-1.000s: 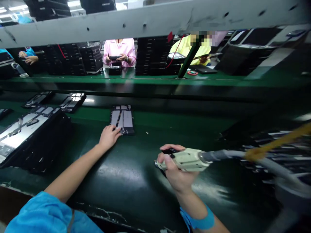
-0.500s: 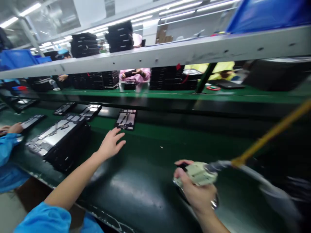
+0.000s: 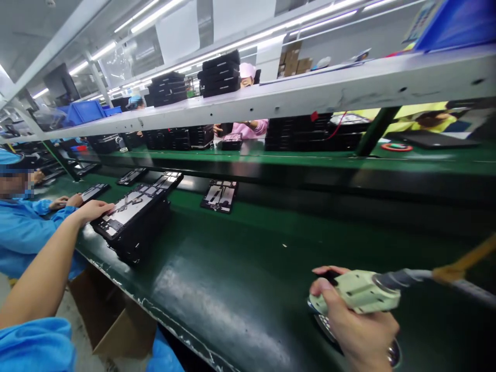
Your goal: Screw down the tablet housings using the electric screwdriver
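Observation:
My left hand (image 3: 93, 211) rests on the near corner of the top panel of a stack of black device panels (image 3: 135, 217) at the left of the green belt (image 3: 248, 268). Its fingers lie flat on that panel. My right hand (image 3: 356, 323) grips a pale green power screwdriver (image 3: 358, 292) low at the right, its grey hose and a yellow cord running off to the right. A single open device panel (image 3: 220, 196) lies alone farther out on the belt, apart from both hands.
A co-worker in blue (image 3: 23, 227) sits at my left, with a hand near more panels (image 3: 95, 191). A grey shelf (image 3: 271, 98) spans overhead. Across the far green bench, people in pink (image 3: 248, 126) and yellow work by stacked black trays. A cardboard box (image 3: 112, 320) stands under the belt.
My left hand let go of the single panel and swung left onto the stack. The view turned left and up. My right hand kept hold of the screwdriver.

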Demonstrator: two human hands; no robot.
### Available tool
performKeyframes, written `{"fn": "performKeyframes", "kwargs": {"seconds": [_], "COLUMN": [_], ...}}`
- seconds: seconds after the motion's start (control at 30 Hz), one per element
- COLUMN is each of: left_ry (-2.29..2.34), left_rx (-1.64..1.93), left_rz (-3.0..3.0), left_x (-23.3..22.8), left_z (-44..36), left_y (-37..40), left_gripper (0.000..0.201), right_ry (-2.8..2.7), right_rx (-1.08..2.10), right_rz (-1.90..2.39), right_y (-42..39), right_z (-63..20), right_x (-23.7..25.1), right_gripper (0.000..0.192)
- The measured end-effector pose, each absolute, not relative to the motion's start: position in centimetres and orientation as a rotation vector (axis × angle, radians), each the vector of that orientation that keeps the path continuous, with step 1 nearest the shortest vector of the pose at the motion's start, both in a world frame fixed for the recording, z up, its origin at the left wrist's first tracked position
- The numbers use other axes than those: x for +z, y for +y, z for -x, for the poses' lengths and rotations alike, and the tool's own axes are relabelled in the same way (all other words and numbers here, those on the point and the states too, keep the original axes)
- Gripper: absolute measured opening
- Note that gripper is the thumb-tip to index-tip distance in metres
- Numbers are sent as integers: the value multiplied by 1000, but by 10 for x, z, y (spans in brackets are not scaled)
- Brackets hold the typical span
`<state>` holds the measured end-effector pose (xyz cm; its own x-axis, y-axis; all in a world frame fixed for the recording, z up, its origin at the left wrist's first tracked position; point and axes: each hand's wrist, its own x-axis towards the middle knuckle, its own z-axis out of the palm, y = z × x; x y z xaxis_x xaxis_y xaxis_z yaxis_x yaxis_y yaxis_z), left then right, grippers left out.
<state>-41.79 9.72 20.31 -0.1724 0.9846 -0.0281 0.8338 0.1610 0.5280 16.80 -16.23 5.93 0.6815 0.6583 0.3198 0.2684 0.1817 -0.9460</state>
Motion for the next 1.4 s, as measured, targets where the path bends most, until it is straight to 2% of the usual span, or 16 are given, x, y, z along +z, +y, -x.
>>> {"fn": "performKeyframes", "kwargs": {"seconds": [0.1,0.3,0.43,0.53,0.67,0.8,0.9,1.03,1.23,1.4], "left_ry": [2014,1800,1695,1576,1370,1232,1169,1208,962,850], "left_rx": [584,706,868,902,978,900,830,772,764,529], "left_rz": [-1709,-1549,-1322,-1245,-1044,-813,-786,-1273,-2432,-2865], "left_x": [208,251,252,220,148,73,26,-5,16,16], "left_z": [417,416,375,317,216,125,89,92,86,28], "left_y": [98,86,56,25,-26,-80,-111,-123,-117,-126], "left_gripper": [48,51,44,52,50,49,51,49,33,23], "right_ry": [-822,-855,-867,-837,-807,-786,-764,-786,-847,-833], "right_rx": [328,297,295,319,281,242,218,208,210,193], "right_rz": [1377,1365,1303,1249,1210,1187,1181,1198,1215,1233], "right_y": [-162,-161,-161,-161,-160,-160,-160,-160,-163,-164], "right_z": [-167,-169,-166,-164,-165,-166,-168,-167,-162,-162], "right_x": [60,57,51,48,47,46,42,37,41,41], "right_gripper": [27,24,21,21,20,18,20,24,19,19]}}
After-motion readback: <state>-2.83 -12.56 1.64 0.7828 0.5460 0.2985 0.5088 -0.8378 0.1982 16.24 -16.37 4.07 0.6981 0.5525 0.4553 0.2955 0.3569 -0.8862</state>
